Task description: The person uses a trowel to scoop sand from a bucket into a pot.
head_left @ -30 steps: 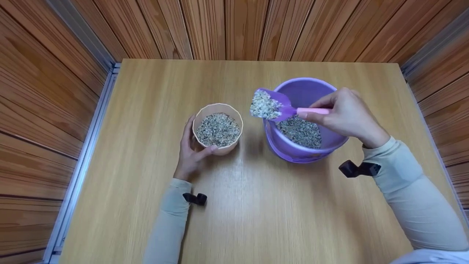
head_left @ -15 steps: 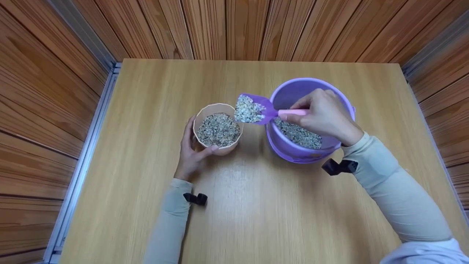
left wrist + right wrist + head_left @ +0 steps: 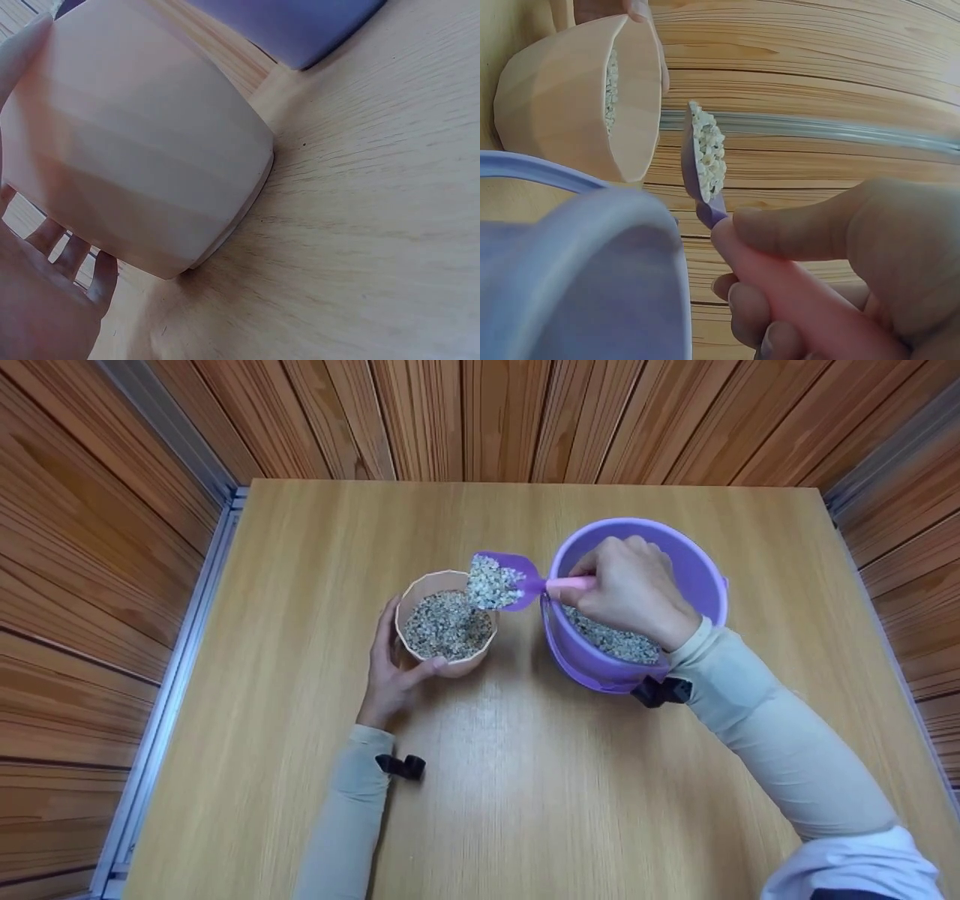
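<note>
In the head view, the right hand [image 3: 626,589] is further left than a second ago, bringing the purple-bladed shovel with a pink handle [image 3: 534,582] towards the upper centre. The pale grains [image 3: 493,583] on its blade, earlier wholly right of the faceted peach pot [image 3: 460,669], now overlap that pot's right rim. The small black wrist device [image 3: 661,691] shifts left from right of centre, overlapping the round purple plastic bucket's [image 3: 694,570] lower edge, and the beige right sleeve [image 3: 757,720] follows.
</note>
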`<state>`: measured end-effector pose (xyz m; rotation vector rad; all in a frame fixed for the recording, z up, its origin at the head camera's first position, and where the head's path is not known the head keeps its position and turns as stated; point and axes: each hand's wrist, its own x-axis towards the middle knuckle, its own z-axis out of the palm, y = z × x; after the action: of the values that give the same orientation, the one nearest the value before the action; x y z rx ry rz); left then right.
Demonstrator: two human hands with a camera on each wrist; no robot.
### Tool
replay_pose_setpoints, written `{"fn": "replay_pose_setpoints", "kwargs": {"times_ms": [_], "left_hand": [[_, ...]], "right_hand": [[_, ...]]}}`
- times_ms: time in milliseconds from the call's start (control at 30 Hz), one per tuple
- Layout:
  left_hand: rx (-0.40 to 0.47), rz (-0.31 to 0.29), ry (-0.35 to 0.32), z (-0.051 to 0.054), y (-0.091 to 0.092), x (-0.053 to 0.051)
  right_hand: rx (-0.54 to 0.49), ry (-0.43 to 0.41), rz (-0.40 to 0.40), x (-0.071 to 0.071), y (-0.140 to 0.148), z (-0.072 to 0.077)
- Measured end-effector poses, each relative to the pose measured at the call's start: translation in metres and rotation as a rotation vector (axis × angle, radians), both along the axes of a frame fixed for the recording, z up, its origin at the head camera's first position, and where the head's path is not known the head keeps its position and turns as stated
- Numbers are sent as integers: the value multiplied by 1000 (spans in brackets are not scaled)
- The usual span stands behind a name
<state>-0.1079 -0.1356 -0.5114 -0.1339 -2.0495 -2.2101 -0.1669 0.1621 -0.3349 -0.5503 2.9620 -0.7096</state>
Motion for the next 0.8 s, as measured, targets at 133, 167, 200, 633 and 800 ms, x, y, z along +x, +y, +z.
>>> {"fn": "replay_pose_setpoints", "kwargs": {"times_ms": [133, 167, 200, 633, 800], "left_hand": [[13, -2, 12, -1, 0, 0], [17, -2, 15, -1, 0, 0], [20, -2, 16, -1, 0, 0], [15, -5, 27, -1, 1, 1], [29, -6, 44, -2, 1, 0]], "right_hand": [[32, 15, -6, -1, -6, -1], [38, 22, -5, -1, -8, -1], [42, 30, -3, -1, -9, -1], [126, 191, 31, 0, -17, -9], [149, 230, 47, 2, -19, -9]]}}
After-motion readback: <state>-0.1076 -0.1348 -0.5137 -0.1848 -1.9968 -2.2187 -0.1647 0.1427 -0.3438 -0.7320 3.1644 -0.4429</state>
